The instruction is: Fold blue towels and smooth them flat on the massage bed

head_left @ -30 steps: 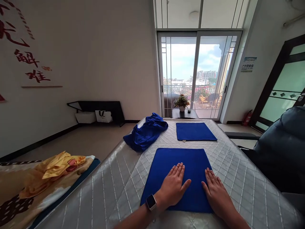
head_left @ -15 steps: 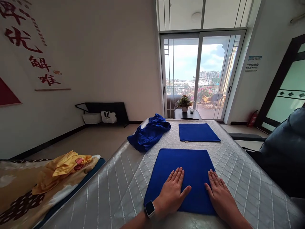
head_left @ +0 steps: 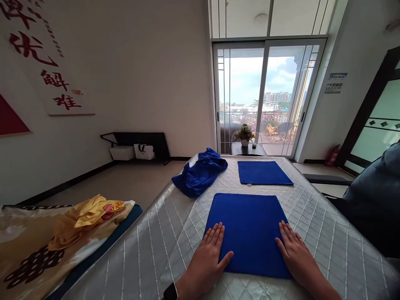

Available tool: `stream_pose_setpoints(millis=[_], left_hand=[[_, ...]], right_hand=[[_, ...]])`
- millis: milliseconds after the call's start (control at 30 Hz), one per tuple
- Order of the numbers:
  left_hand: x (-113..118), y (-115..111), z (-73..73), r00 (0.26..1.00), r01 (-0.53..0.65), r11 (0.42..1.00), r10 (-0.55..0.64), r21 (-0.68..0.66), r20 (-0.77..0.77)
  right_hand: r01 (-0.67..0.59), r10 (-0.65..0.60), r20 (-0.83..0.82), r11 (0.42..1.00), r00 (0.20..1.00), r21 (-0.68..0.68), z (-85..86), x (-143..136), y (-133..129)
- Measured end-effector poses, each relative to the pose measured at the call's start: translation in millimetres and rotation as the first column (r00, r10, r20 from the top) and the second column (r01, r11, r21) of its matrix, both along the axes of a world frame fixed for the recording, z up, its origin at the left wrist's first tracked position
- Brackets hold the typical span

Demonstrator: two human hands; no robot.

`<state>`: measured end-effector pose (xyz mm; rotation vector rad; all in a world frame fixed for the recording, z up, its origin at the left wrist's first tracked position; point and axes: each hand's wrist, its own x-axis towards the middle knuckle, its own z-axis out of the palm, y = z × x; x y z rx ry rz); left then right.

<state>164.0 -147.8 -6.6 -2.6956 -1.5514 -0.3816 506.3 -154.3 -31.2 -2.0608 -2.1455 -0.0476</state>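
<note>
A blue folded cloth (head_left: 250,229) lies flat on the silver quilted cover (head_left: 150,246) right before me. My left hand (head_left: 210,254) rests flat across its left edge, fingers stretched out and thumb apart. On the right edge lies my right hand (head_left: 295,252), also flat with the thumb spread. Neither hand grips anything. Farther off is a second blue folded cloth (head_left: 265,172), flat, with a small pale tag at its near edge. To its left sits a crumpled blue cloth (head_left: 201,171).
At the lower left lies a patterned brown blanket (head_left: 28,246) with a bunched yellow cloth (head_left: 93,212) on it. A dark seat (head_left: 375,200) borders the right side. Beyond the far end stands a small black table (head_left: 248,150) with a potted plant (head_left: 244,134).
My left hand has slid left, from the cloth's middle to its left edge. My right hand stays at the right edge. The whole view has shifted slightly.
</note>
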Motion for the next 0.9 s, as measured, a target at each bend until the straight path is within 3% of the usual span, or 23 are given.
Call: stream_pose_setpoints(millis=[167, 433, 667, 767, 900], left_hand=[[0, 0, 0.0, 1.0, 0.007, 1.0, -0.007, 0.004, 0.016], [3, -3, 6.0, 1.0, -0.015, 0.999, 0.015, -0.037, 0.009], [2, 0, 12.1, 0.999, -0.034, 0.997, 0.034, -0.065, -0.007], [17, -3, 18.3, 1.0, 0.001, 0.997, -0.001, -0.083, -0.009], [71, -16, 26.9, 0.968, 0.25, 0.964, -0.249, -0.085, 0.032]], right_hand=[[-0.015, 0.015, 0.083, 1.0, 0.996, 0.002, -0.2, 5, -12], [0.003, -0.005, -0.039, 0.999, 0.999, -0.051, -21.0, 8, -50], [-0.007, 0.001, -0.096, 0.998, 0.995, -0.064, -17.7, 5, -51], [-0.012, 0.005, -0.082, 0.997, 0.997, -0.078, -15.0, 3, -51], [-0.01, 0.007, -0.07, 0.999, 0.998, -0.05, -19.9, 3, -51]])
